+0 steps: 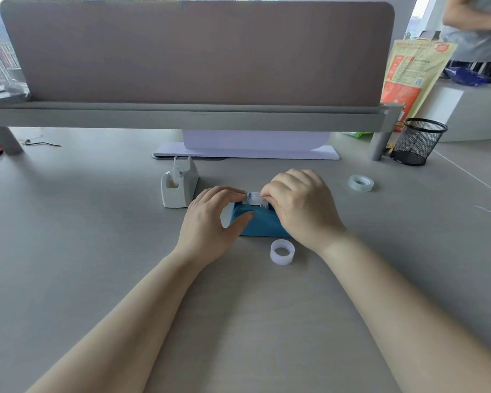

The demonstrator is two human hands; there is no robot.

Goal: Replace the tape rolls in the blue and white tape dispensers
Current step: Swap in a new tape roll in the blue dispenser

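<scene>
Left hand [210, 219] and right hand [301, 205] curled over the wedge-shaped blue dispenser [260, 226], each grip pinching its glossy tape roll [254, 197].

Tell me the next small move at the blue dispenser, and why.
Probably press the tape roll down until it seats. The left hand and right hand both hold it, and it sits high in the blue tape dispenser.

Loose roll [282, 251] lies before nearer dispenser [260, 225], seemingly apart.
</scene>
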